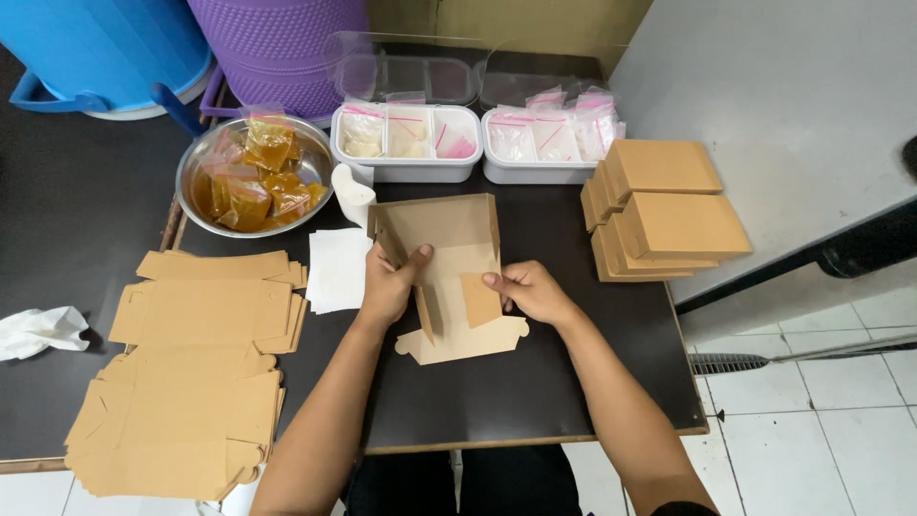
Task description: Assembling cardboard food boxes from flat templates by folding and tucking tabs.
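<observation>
I see both hands gripping a half-folded cardboard box (449, 277) on the desk (535, 382): left hand (390, 287) on its side wall, right hand (535, 291) pinching a flap.

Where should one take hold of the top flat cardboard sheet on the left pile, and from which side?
Probably at its right long edge, coming from the right. The top flat cardboard sheet lies flat on the pile, so only its edges can be pinched. That edge sticks out slightly and lies nearest the left hand, which now holds the half-folded box.
</observation>
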